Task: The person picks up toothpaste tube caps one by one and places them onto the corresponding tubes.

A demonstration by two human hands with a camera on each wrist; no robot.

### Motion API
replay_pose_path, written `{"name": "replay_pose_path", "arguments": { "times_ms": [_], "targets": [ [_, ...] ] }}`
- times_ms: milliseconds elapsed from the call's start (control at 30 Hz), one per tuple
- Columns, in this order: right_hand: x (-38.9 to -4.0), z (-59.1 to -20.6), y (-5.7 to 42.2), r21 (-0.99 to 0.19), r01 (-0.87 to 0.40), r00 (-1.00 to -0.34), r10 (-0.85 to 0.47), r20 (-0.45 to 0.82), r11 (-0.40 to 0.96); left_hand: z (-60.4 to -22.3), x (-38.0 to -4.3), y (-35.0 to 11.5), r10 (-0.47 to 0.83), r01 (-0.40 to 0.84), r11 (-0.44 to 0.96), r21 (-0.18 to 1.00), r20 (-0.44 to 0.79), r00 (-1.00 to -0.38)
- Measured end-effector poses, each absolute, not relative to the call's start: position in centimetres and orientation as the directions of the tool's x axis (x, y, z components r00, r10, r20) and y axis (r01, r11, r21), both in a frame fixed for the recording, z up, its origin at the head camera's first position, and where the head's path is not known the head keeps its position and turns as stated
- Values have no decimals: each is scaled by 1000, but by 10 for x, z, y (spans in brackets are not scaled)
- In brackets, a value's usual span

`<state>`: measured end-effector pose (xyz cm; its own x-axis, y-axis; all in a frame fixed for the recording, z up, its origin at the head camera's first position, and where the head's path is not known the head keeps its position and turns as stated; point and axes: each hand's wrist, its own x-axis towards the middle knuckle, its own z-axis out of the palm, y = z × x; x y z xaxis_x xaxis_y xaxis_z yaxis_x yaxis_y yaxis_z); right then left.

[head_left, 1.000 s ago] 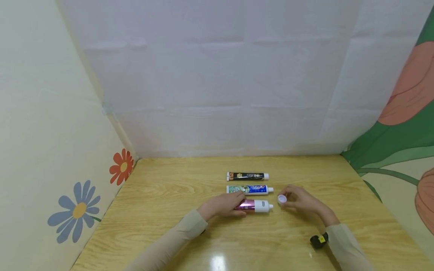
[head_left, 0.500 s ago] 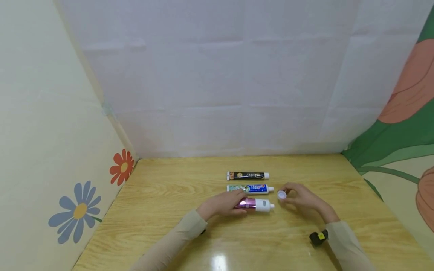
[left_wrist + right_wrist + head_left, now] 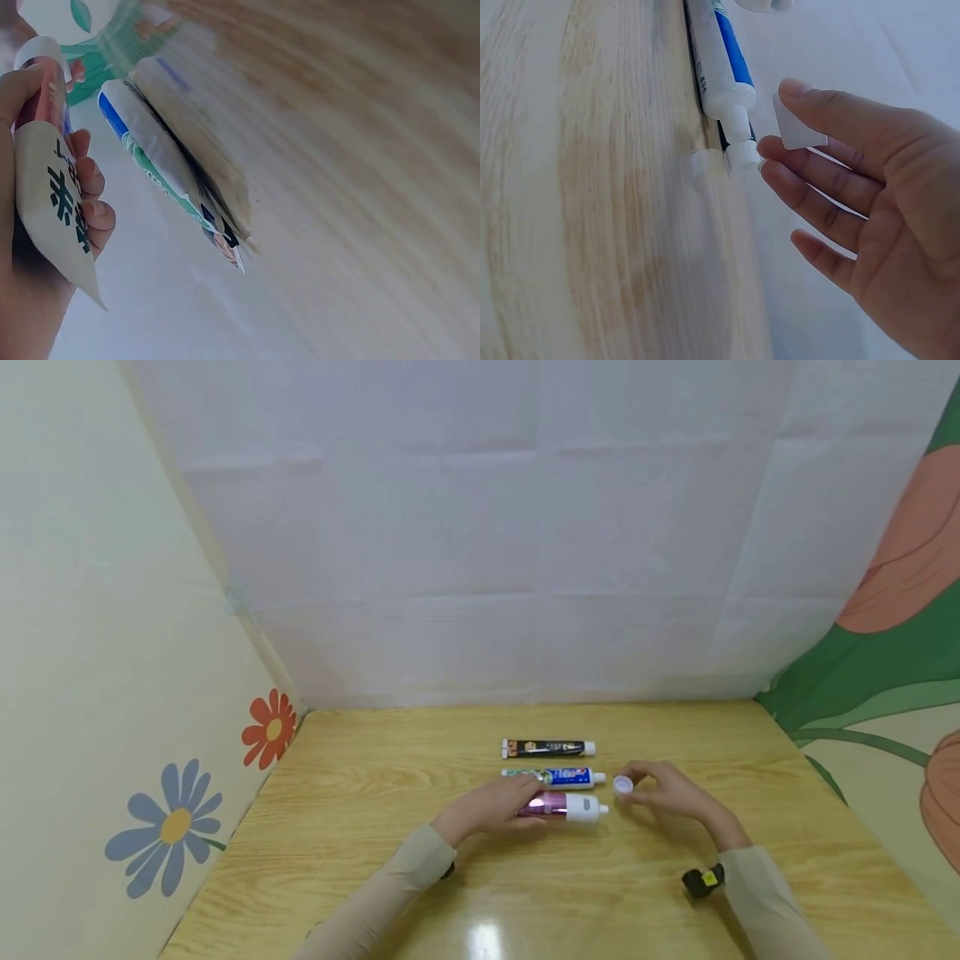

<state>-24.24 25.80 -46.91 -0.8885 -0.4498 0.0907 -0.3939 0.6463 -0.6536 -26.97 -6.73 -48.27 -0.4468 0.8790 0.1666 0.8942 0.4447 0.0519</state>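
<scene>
My left hand grips a purple-and-white toothpaste tube, its uncapped nozzle pointing right. In the left wrist view, fingers curl round the tube's pale flat end, which is up off the table. Between thumb and fingers my right hand pinches a white cap, a small gap to the right of the nozzle. The cap's open side faces the nozzle in the right wrist view. Just behind the held tube lies a blue-and-green toothpaste tube, partly covered by the left hand.
Farther back, a black toothpaste tube with a white cap lies parallel to the blue one. All are on a wood-grain table. A white cloth hangs behind it, and flower-patterned panels stand at both sides.
Both hands have moved slightly away from me, carrying the purple-and-white tube and the cap. The tube now sits closer to the blue-and-green one. The grips stay the same.
</scene>
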Motion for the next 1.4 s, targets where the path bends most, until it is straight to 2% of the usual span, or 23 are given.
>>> {"name": "replay_pose_path", "arguments": {
  "times_ms": [300, 767, 1133, 1400],
  "targets": [
    [-244, -464, 258, -636, -399, -898, -421, 126, 661, -475, -272, -69, 867, 884, 462, 76, 173, -468],
    [-244, -458, 258, -643, -386, -910, -390, 145, 662, -467, -273, -75, 867, 902, 426, 65, 256, -428],
    [-245, -455, 260, -610, -466, -882, -393, 261, 641, -465, -275, -79, 857, 903, 426, 55, 295, -423],
    [-245, -449, 260, -631, -435, -898, -360, 252, 643, -462, -279, -82, 842, 896, 434, 93, 312, -441]
  ]
}}
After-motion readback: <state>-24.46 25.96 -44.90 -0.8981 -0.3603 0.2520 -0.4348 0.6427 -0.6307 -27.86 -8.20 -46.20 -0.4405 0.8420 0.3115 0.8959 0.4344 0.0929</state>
